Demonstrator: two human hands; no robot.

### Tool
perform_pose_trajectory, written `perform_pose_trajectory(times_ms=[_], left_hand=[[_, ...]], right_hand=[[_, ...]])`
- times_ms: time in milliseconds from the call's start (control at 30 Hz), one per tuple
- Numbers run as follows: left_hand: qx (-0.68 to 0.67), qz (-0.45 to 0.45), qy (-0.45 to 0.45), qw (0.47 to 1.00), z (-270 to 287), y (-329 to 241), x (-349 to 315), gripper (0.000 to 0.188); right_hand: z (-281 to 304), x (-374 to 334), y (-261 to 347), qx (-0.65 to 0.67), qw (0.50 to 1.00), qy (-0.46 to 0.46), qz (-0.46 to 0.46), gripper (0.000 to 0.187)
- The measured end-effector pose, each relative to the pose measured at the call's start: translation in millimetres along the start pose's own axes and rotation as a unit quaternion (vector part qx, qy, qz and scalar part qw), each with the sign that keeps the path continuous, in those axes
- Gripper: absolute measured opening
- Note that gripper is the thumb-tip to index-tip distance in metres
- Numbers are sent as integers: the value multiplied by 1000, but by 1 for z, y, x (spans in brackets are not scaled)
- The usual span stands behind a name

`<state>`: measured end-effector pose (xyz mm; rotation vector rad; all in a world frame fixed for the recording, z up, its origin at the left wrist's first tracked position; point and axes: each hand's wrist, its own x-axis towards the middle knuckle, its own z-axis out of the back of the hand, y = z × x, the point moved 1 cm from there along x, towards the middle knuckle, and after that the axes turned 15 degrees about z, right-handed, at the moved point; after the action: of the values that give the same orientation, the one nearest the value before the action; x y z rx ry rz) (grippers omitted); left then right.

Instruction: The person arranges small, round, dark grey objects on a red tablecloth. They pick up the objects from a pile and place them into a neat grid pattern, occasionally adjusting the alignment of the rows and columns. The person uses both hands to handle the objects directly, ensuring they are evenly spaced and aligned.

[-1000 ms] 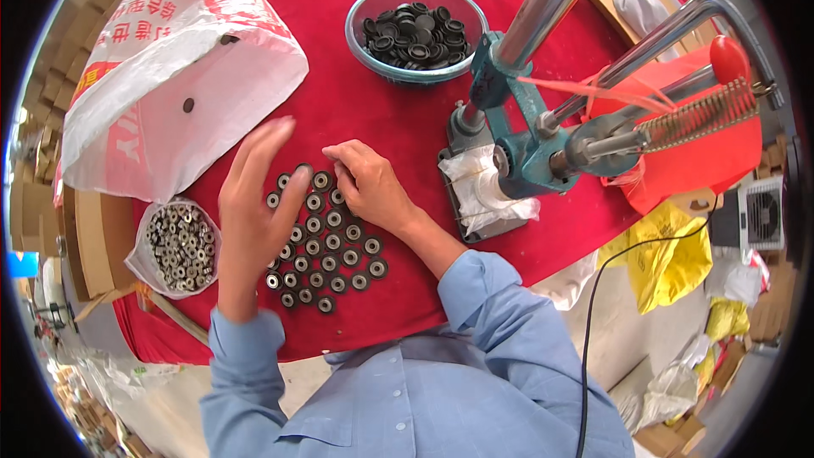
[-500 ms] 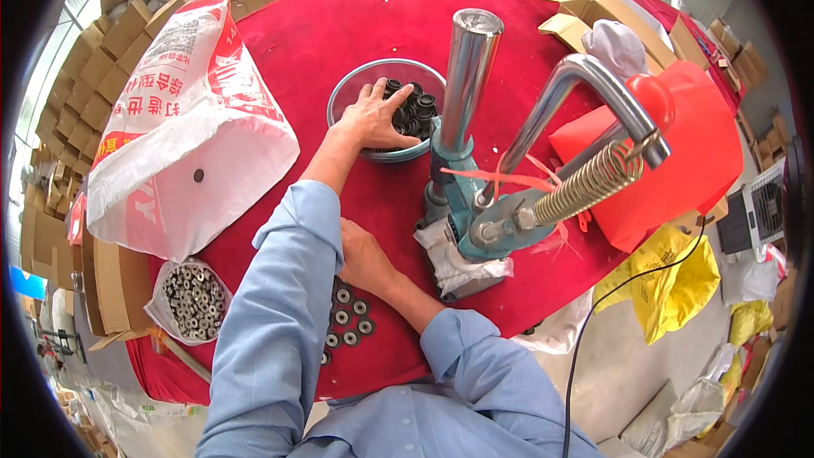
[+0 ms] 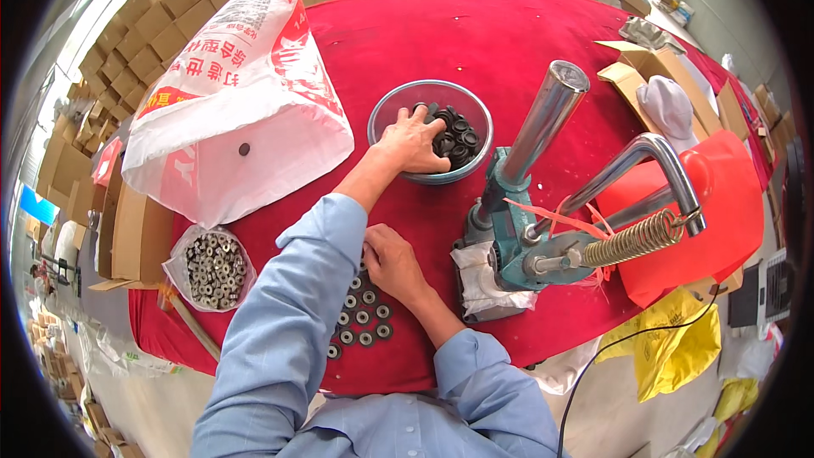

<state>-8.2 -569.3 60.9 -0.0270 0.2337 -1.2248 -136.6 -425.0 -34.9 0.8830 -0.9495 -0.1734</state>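
Observation:
My left hand [image 3: 411, 143] reaches into a clear round bowl [image 3: 383, 106] of black ring-shaped pieces [image 3: 458, 137]. Its fingers are spread over the heap, thumb held apart near the bowl's near rim, and I see nothing gripped in it. Lower down, beside my left sleeve, my right hand [image 3: 395, 265] rests on the red cloth with its fingers curled in. Whatever lies under those fingers is hidden. Just below it are several black rings with metal centres [image 3: 363, 317], laid flat on the cloth; the left forearm covers part of that group.
A teal hand press [image 3: 517, 263] with a steel column, bent lever and spring stands right of my right hand. A white bag of metal rings [image 3: 216, 270] sits at left, below a large white-and-red sack [image 3: 246, 140]. Red sheet material [image 3: 721, 220] lies behind the press.
The whole view has shifted, so the table things appear lower and farther right. My left hand stays in the bowl with its fingers spread; my right hand stays beside the laid-out rings.

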Motion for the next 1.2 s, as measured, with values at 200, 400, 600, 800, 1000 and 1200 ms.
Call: perform_pose_trajectory(times_ms=[200, 400, 600, 800, 1000, 1200], left_hand=[[-20, 58, -19, 998, -3, 28, -10, 95], [-22, 58, -22, 998, -12, 34, -1, 100], [-16, 22, -47, 999, -6, 27, -5, 74], [-68, 5, -77, 995, -12, 36, 1, 65], [-147, 32, -113, 982, -3, 42, 4, 53], [-319, 78, -104, 939, -1, 55, 13, 46]], right_hand=[[-2, -3, -1, -30, 999, -1, 16, 24], [-3, -2, 0, -26, 1000, 8, 12, 24], [-1, -2, -1, -30, 999, 1, 25, 23], [-1, -2, 0, -25, 999, 5, 24, 23], [2, 0, 0, -14, 1000, 4, 14, 22], [2, -1, -4, 6, 1000, -17, 3, 21]])
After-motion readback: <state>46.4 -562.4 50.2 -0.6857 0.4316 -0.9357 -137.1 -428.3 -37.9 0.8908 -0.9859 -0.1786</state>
